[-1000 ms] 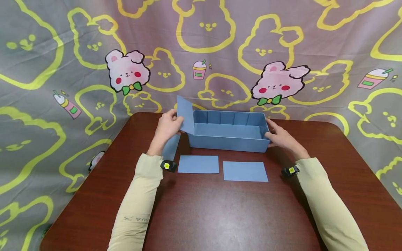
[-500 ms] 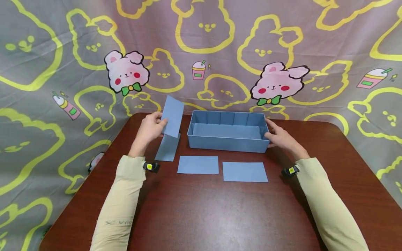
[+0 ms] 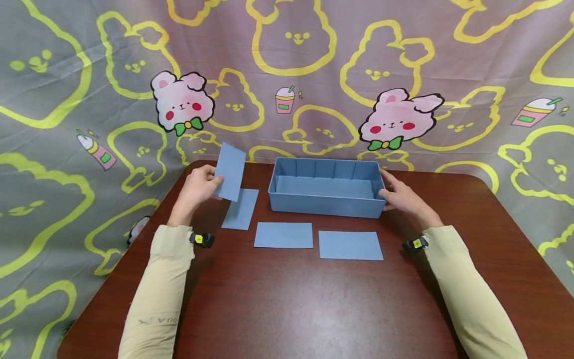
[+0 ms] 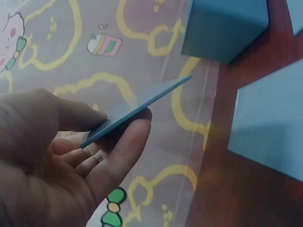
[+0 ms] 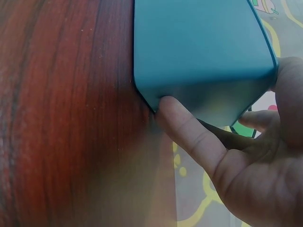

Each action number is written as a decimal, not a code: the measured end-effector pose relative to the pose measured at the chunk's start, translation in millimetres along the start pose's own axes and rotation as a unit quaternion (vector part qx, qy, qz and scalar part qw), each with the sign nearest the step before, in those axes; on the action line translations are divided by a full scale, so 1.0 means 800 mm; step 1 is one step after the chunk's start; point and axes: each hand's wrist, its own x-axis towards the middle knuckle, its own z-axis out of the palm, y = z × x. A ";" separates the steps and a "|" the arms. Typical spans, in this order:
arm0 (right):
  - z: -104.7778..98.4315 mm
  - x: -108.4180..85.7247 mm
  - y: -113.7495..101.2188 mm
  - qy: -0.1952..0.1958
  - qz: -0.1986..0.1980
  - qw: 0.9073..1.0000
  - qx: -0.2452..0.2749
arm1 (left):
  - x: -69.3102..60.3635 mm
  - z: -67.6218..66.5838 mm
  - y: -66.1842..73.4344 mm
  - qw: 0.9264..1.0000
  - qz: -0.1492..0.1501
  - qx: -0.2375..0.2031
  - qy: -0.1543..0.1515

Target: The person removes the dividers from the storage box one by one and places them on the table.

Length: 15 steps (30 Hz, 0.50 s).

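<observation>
My left hand [image 3: 196, 188] pinches a thin blue rectangular panel [image 3: 231, 172] between thumb and fingers. The panel is raised and tilted to the left of the blue plastic box [image 3: 325, 206]; the left wrist view shows this panel [image 4: 137, 109] edge-on. At the box's right end, my right hand [image 3: 402, 197] grips the wall, with the thumb at the rim and fingers along the outside. In the right wrist view, one fingertip touches the end wall of the box [image 5: 203, 42] low down. Grooves run down the box's inner back wall, and nothing lies inside.
Three similar blue panels lie flat on the dark wooden table [image 3: 287, 304]: a left panel [image 3: 240, 212] under the raised one, a middle panel [image 3: 284, 235] and a right panel [image 3: 351, 245] in front of the box. A patterned cloth [image 3: 314, 89] hangs behind.
My left hand has carried the panel leftward, from the box's left end to beside it, uncovering the flat left panel. The right hand and the box have stayed in place.
</observation>
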 end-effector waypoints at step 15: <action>0.001 -0.002 0.000 0.002 -0.001 1.000 0.002 | 0.003 -0.013 -0.055 0.997 -0.053 0.038 -0.028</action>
